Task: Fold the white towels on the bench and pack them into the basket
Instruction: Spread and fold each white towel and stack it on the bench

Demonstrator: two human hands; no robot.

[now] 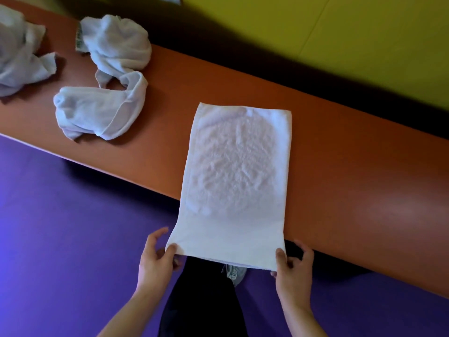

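A white towel [235,176], folded into a long flat strip, lies across the orange bench [340,147], and its near end hangs over the front edge. My left hand [155,259] pinches the near left corner of this towel. My right hand [294,266] pinches the near right corner. Two crumpled white towels [107,79] lie heaped together further left on the bench. Another crumpled towel [17,52] sits at the far left edge of the view. No basket is in view.
The bench runs diagonally from upper left to lower right. Purple floor [60,227] lies in front of it, and a yellow-green wall [340,32] stands behind. My dark trousers and a grey shoe [234,273] show below the towel's hanging end.
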